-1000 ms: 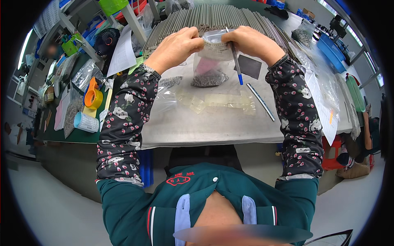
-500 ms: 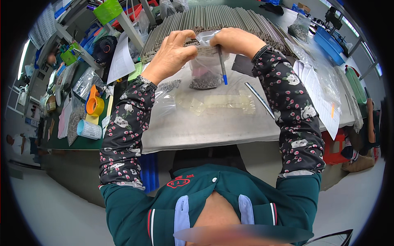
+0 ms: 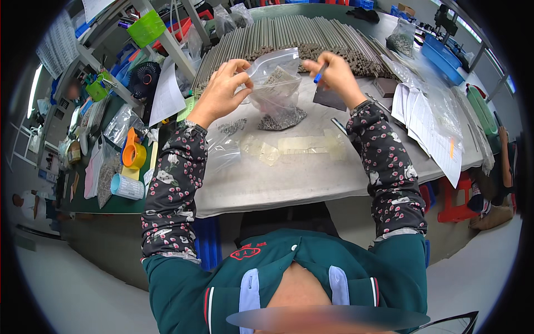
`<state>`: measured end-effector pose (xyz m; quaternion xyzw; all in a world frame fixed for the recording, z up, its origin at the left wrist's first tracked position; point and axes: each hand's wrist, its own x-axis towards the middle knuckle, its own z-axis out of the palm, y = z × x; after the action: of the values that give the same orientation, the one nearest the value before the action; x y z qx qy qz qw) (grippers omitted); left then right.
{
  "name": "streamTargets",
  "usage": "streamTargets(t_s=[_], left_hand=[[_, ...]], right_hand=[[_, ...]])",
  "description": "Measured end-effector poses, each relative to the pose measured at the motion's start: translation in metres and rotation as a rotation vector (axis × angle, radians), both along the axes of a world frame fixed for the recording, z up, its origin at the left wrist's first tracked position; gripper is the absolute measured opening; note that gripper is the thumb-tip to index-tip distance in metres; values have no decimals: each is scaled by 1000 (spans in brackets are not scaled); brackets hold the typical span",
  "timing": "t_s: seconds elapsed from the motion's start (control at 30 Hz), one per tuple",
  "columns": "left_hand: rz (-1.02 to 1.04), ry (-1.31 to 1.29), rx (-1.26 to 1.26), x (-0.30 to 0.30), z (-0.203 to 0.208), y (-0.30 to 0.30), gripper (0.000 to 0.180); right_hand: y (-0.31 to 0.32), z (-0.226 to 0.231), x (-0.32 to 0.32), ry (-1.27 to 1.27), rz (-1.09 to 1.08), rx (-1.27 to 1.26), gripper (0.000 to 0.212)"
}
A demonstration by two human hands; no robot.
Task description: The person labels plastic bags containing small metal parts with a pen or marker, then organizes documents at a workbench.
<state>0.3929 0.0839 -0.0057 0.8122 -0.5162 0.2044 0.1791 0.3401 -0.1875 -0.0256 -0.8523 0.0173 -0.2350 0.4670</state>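
Note:
A clear zip plastic bag (image 3: 278, 92) stands on the pale table sheet, with small grey metal parts (image 3: 282, 118) in its bottom and a slip of paper showing inside the upper part. My left hand (image 3: 225, 89) pinches the bag's upper left edge between thumb and fingers. Off to the bag's right, my right hand (image 3: 338, 78) is closed round a pen, whose blue end (image 3: 321, 73) points out near the fingertips. That hand is apart from the bag and slightly blurred. A second clear bag (image 3: 225, 146) with a few grey parts lies flat beside my left wrist.
Long grey rods (image 3: 300, 36) are stacked behind the bag. Yellowish tape (image 3: 303, 146) lies on the sheet in front. To the right are a dark flat piece (image 3: 329, 98), papers (image 3: 420, 119) and a blue basin (image 3: 442, 58). A tape dispenser (image 3: 132, 153) and a fan (image 3: 144, 78) are at left.
My right hand has left the bag's top and moved right with the pen, whose blue end now points upward. The bag's mouth stands up more openly; my left hand stays at its edge.

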Motion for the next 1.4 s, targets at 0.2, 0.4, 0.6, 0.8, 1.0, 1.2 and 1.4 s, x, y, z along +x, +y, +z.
streamTargets(t_s=[0.2,0.4,0.6,0.8,1.0,1.2,1.4], left_hand=[[-35,19,-14,-7,2,-8,13],[-50,-104,-86,-7,10,-11,11],[-99,2,-293,-9,23,7,13],[-160,268,-354,-21,27,-18,53],[-12,169,-43,-22,36,-62,72],[-282,-1,87,-28,32,-67,18],[-288,-80,45,-43,36,-63,15]], right_hand=[[6,-26,11,386,209,495,22],[5,-2,24,66,165,192,12],[26,37,-15,-93,272,369,11],[20,5,-21,-91,273,415,11],[31,3,-36,-130,299,206,13],[28,0,-51,-160,269,302,12],[33,-5,-61,-194,317,460,14]])
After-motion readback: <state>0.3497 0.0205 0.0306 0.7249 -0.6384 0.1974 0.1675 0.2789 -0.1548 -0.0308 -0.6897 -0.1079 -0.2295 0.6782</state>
